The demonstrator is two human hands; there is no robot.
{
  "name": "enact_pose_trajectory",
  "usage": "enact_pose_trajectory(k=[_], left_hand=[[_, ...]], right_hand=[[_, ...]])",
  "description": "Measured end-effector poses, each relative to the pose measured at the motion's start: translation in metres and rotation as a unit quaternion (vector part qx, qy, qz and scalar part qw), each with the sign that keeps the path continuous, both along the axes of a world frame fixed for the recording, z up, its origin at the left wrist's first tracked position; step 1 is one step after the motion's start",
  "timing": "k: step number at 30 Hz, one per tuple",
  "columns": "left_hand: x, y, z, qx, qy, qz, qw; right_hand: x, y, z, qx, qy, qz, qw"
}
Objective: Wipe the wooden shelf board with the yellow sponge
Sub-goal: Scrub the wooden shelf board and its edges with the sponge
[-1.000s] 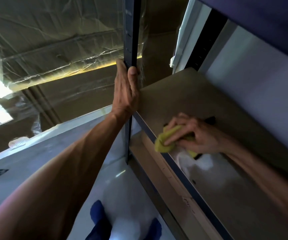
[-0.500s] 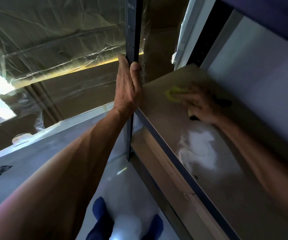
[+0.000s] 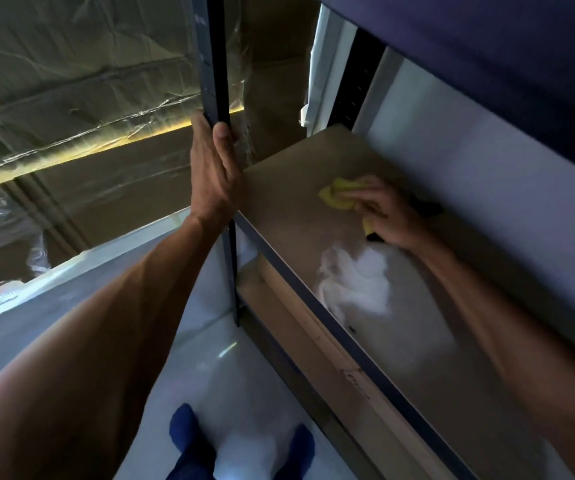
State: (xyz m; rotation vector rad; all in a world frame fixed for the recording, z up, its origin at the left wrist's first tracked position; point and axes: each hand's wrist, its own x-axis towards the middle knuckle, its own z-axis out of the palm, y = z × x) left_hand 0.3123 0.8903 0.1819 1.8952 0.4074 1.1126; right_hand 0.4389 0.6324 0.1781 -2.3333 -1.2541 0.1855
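The shelf board point(image 3: 289, 188) is running from 5 o'clock up toward 12 o'clock, lying right of the upright post point(image 3: 215, 64). The left hand point(image 3: 211, 178) is wrapping that post at the board's near-left corner. The right hand point(image 3: 388, 214) is lying on the board at 2 o'clock from the left hand, pressing the sponge point(image 3: 334, 195), which is sticking out at its 9 o'clock side. A lower shelf point(image 3: 300, 327) is sitting beneath the board. The feet point(image 3: 189, 441) are standing on the floor point(image 3: 210, 334) at 6 o'clock, left of the shelving.
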Motion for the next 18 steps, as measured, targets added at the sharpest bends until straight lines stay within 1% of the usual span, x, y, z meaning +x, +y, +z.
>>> enact_pose_trajectory(k=[3,6,8,9,11,12,14,16,18], left_hand=[[0.003,0.001,-0.002,0.002,-0.005,-0.001,1.0],[0.003,-0.001,-0.002,-0.004,-0.003,-0.009,1.0],[-0.001,-0.001,-0.001,-0.011,-0.006,-0.018,1.0],[-0.004,-0.002,-0.001,-0.012,-0.005,-0.021,1.0],[-0.008,-0.003,0.0,-0.009,0.005,-0.025,1.0],[-0.009,-0.004,0.0,-0.008,0.009,-0.021,1.0],[-0.011,-0.007,0.0,-0.005,0.017,-0.01,1.0],[-0.013,-0.008,-0.001,-0.008,0.026,-0.007,1.0],[-0.014,-0.008,-0.005,-0.012,0.041,-0.013,0.999]], right_hand=[[-0.045,-0.026,0.001,-0.029,0.007,0.084,0.996],[-0.069,-0.051,0.004,-0.03,0.05,0.118,0.991],[-0.064,-0.051,0.008,-0.003,0.088,0.095,0.992],[-0.057,-0.046,0.01,0.017,0.097,0.059,0.993],[-0.043,-0.032,0.012,0.065,0.085,-0.028,0.994],[-0.038,-0.024,0.01,0.072,0.077,-0.059,0.993],[-0.034,-0.009,0.003,0.035,0.04,-0.102,0.993],[-0.043,-0.005,-0.001,-0.004,0.007,-0.106,0.994],[-0.06,-0.013,0.003,-0.009,0.052,-0.065,0.996]])
